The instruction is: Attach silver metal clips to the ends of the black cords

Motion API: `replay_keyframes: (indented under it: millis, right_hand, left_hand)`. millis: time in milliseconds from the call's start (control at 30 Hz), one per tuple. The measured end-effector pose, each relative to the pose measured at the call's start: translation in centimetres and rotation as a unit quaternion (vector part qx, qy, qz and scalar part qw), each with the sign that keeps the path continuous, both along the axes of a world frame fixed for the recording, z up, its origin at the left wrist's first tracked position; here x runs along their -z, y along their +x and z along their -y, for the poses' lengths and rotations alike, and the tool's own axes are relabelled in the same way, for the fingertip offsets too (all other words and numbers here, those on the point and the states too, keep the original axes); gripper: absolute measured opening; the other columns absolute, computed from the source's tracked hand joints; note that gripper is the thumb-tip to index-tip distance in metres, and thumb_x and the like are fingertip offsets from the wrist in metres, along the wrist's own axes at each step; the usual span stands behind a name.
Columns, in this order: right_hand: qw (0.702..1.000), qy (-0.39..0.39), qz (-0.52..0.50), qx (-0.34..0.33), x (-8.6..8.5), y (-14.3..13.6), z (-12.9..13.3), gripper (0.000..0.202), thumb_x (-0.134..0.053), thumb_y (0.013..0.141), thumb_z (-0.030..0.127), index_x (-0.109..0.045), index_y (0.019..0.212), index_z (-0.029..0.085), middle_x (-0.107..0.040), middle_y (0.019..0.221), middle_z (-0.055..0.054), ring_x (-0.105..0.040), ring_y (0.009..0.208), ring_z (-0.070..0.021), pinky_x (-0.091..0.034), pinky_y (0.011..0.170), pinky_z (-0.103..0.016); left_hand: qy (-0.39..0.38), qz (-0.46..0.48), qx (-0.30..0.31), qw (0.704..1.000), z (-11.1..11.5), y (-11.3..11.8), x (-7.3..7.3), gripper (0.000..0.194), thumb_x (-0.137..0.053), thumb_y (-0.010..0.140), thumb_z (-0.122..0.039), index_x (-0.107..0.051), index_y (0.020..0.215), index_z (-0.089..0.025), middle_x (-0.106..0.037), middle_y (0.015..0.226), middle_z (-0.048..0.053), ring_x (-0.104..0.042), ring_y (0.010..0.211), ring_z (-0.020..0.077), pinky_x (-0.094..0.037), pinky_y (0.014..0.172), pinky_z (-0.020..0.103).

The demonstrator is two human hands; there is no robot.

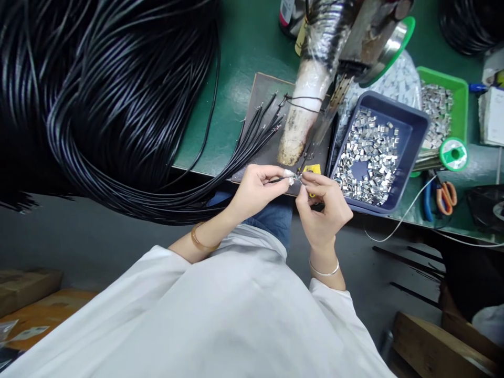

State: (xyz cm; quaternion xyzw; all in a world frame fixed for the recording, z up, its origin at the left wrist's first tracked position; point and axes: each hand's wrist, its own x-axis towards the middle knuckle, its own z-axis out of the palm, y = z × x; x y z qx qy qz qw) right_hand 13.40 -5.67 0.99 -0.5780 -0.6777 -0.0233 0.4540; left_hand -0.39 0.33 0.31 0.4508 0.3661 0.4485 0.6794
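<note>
My left hand (pixel 254 190) is closed in a pinch on a thin black cable (pixel 277 180), near its end, with white wraps on the fingertips. Fingertip to fingertip with it, my right hand (pixel 325 207) is also pinched, at a tiny shiny metal piece (pixel 298 177) by the cable's tip. Whether that piece is joined to the cable is too small to tell. To the left, a bundle of black cables (pixel 157 205) hangs over the table edge, stripped ends lying on a brown board (pixel 258 105). A small yellow object (pixel 313 169) lies just behind my right fingers.
A blue tray (pixel 411 126) of small metal shells stands right of my hands, with a green tray (pixel 461 100) behind it. A white plastic-wrapped tube (pixel 305 100) hangs close above my hands. Orange-handled cutters (pixel 446 198) lie right; a big cable heap (pixel 129 89) fills the left.
</note>
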Motion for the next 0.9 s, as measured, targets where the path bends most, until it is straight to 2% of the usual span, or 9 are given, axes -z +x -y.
replay_keyframes:
  millis: [300,500,700,900]
  right_hand:
    - [0.998,-0.02,-0.067,-0.005,-0.16,-0.16,0.1,0.014,-0.067,0.079,0.009,-0.064,0.087,0.021,-0.074,0.097,-0.001,-0.069,0.081,-0.0102,-0.051,0.055,-0.019]
    - [0.999,-0.012,-0.049,0.014,-0.26,-0.32,0.01,0.009,-0.065,0.081,0.014,-0.064,0.086,0.021,-0.074,0.097,-0.001,-0.071,0.081,-0.0116,-0.052,0.053,-0.02]
    - [0.999,-0.004,-0.044,0.008,-0.29,-0.22,-0.05,0.012,-0.065,0.08,0.013,-0.062,0.087,0.021,-0.074,0.1,-0.002,-0.071,0.082,-0.0116,-0.054,0.054,-0.02]
    - [0.999,-0.007,-0.039,-0.011,0.04,-0.02,0.11,0.013,-0.065,0.079,0.011,-0.061,0.087,0.021,-0.074,0.102,-0.003,-0.071,0.084,-0.0112,-0.055,0.056,-0.019]
  left_hand:
    - [0.014,-0.013,0.055,0.998,0.15,-0.41,-0.36,0.015,-0.074,0.073,-0.026,-0.071,0.071,-0.011,-0.069,0.068,0.001,-0.059,0.062,0.0071,-0.048,0.063,0.018]
    - [0.019,-0.004,0.045,0.999,0.23,-0.16,-0.09,0.017,-0.073,0.075,-0.03,-0.074,0.077,-0.013,-0.072,0.075,0.002,-0.063,0.07,0.0101,-0.052,0.072,0.022]
    - [0.038,-0.02,0.032,0.999,0.28,-0.14,0.0,0.016,-0.072,0.075,-0.026,-0.076,0.082,-0.013,-0.075,0.08,0.004,-0.065,0.072,0.0112,-0.052,0.068,0.021]
    - [0.032,-0.027,0.039,0.998,0.25,-0.37,-0.03,0.015,-0.071,0.074,-0.026,-0.075,0.079,-0.012,-0.074,0.077,0.004,-0.064,0.071,0.0107,-0.052,0.07,0.021]
